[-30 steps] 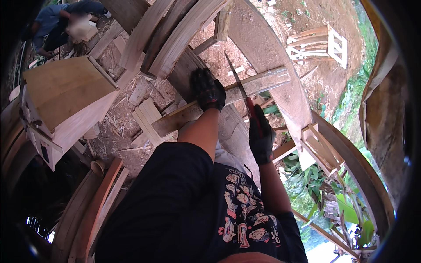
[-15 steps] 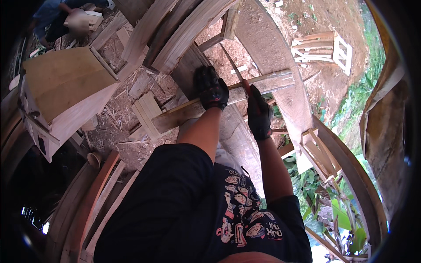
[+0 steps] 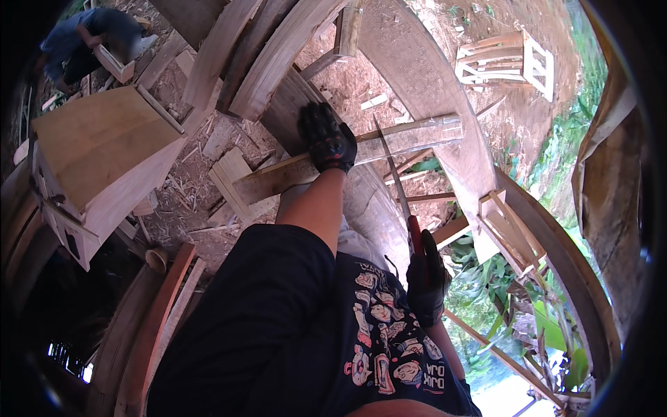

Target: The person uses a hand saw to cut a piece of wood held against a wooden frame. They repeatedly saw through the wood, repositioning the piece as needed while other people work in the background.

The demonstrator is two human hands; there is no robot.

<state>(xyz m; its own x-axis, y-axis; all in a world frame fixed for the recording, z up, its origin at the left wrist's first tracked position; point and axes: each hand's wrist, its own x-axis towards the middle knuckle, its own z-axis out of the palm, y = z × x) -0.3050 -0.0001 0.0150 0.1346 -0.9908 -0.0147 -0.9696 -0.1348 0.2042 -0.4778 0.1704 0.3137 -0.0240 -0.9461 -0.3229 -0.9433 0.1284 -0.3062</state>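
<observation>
A rough wooden beam (image 3: 272,178) lies crosswise in front of me, over a wider plank (image 3: 372,201). My left hand (image 3: 326,141), in a black glove, presses on the beam with its fingers stretched out over the far edge. Close to my body, my right hand (image 3: 427,278), also gloved, is closed round the red handle of a handsaw (image 3: 397,182). The saw's narrow blade points away from me and crosses the beam to the right of my left hand, its tip beyond the far edge. How deep the blade sits in the wood, I cannot tell.
Curved timbers (image 3: 281,59) stand at the far side. A box-like wooden piece (image 3: 104,142) is at the left. Slatted wooden frames (image 3: 497,62) lie on the right. A person (image 3: 94,42) bends over wood at the far left. Wood shavings and offcuts cover the ground.
My right hand has drawn the saw back toward my body, so its blade now crosses the beam. My left hand stays on the beam. The person at the far left has shifted.
</observation>
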